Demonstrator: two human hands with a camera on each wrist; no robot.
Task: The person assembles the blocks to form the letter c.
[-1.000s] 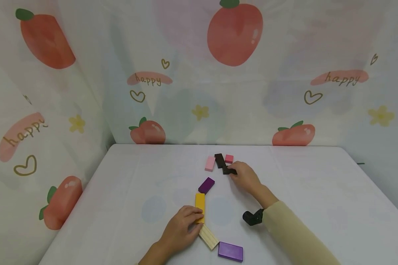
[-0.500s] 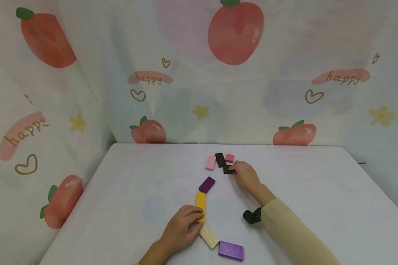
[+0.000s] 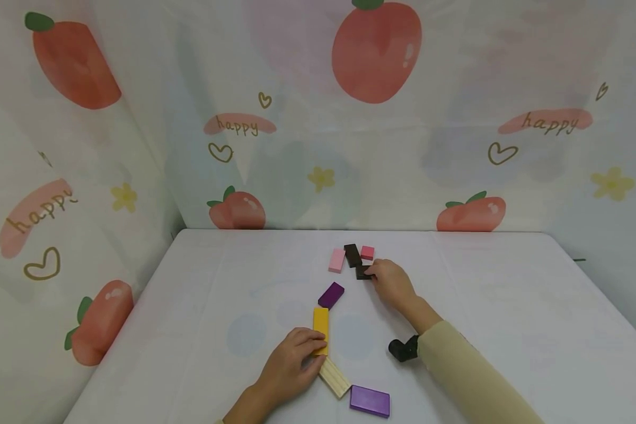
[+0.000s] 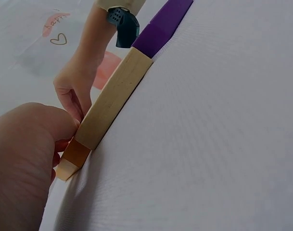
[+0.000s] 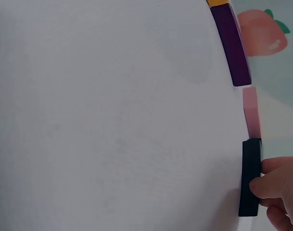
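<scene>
In the head view my left hand lies over the yellow block, fingers across its top and thumb by its near end, where a pale wooden block adjoins it. A purple block follows at the near end of this line. Farther away, my right hand pinches a black block; its thumb lies on the block's face in the right wrist view. Close to that block are another black block, a light pink block and a small red-pink block.
A dark purple block lies at an angle against the yellow block's far end. A black device is strapped at the right sleeve. White cloth covers the table, backed by a fruit-printed curtain.
My right fingertips have shifted slightly on the black block; its right end, visible past them a second ago, is now covered. My left hand keeps its place on the yellow block.
</scene>
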